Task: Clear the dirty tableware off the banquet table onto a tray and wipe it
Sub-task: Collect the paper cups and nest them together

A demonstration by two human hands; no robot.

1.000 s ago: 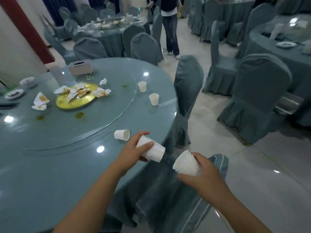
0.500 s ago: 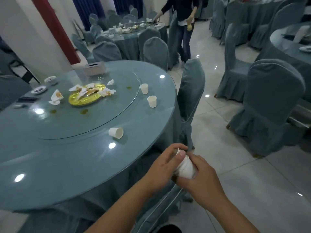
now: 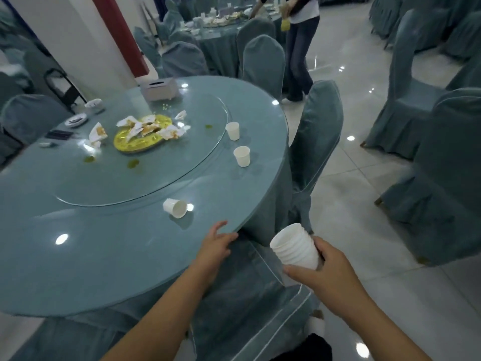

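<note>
Beside the table (image 3: 78, 256), cup stack (image 3: 294, 247) tilts, mouths up-left.

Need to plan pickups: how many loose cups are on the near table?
3. Tipped cup lies near the left hand; near cup and far cup stand upright by the turntable. Stack in right hand excluded.

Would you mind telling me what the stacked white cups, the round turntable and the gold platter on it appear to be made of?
Stacked white cups: thin disposable plastic or paper, matte white. The nested rims look ribbed, but I cannot tell which material.
Turntable: clear glass, glossy. The blue cloth shows through and lamps reflect in it.
Gold platter: shiny gold, either foil card or metal. I cannot tell which.
</note>
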